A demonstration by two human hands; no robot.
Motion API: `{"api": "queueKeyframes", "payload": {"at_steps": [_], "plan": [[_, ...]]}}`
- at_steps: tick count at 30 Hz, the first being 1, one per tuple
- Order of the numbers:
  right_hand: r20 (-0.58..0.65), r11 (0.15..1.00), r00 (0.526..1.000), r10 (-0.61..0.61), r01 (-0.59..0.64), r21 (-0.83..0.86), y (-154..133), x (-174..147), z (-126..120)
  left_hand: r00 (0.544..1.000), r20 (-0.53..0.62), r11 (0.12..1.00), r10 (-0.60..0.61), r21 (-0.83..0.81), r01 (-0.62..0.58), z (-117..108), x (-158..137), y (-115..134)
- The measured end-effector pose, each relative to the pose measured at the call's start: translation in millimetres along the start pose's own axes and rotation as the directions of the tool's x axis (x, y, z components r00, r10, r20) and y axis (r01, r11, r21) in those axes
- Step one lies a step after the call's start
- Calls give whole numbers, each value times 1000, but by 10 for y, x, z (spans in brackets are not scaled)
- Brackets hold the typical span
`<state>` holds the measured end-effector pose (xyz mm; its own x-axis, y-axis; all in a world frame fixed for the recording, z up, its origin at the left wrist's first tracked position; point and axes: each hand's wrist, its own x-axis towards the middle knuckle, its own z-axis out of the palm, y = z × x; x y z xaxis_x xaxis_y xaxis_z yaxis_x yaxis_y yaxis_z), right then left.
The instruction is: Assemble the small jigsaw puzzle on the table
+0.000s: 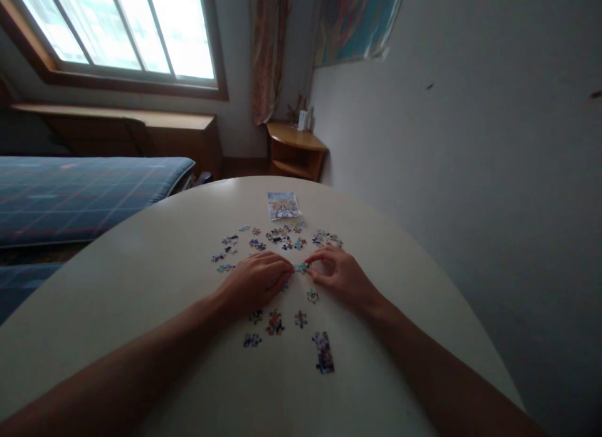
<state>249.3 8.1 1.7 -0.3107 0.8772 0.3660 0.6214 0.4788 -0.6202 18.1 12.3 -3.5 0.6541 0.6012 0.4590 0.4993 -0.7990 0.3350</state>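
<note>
Between my two hands are light-blue jigsaw puzzle pieces (301,268), low over the white table. My left hand (261,275) is closed, its fingertips at the left end of these pieces. From the right, my right hand (339,273) pinches their other end between thumb and forefinger. Loose puzzle pieces (281,236) lie scattered just beyond my hands. Closer to me are a single piece (301,319), a small joined cluster (275,323) and a joined strip (323,352). A piece under my left hand is partly hidden.
A small printed picture sheet (283,205) lies at the far side of the round white table (188,362). A bed with a blue plaid cover (94,195) stands to the left. A wooden corner stand (297,139) is behind the table, and a wall (470,142) runs along the right.
</note>
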Motion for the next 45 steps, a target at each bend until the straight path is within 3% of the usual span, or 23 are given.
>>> {"api": "queueKeyframes", "payload": {"at_steps": [19, 27, 45], "plan": [[77, 995, 997, 22, -14, -102, -38, -24, 23, 1000, 4, 1000, -3, -19, 3, 15, -5, -5], [87, 989, 996, 18, -5, -146, -37, -28, 26, 997, 72, 1000, 14, -2, -14, -23, -5, 25], [89, 994, 996, 16, -6, -112, -23, -22, 28, 993, 114, 1000, 10, 17, -12, -35, -4, 41]]}}
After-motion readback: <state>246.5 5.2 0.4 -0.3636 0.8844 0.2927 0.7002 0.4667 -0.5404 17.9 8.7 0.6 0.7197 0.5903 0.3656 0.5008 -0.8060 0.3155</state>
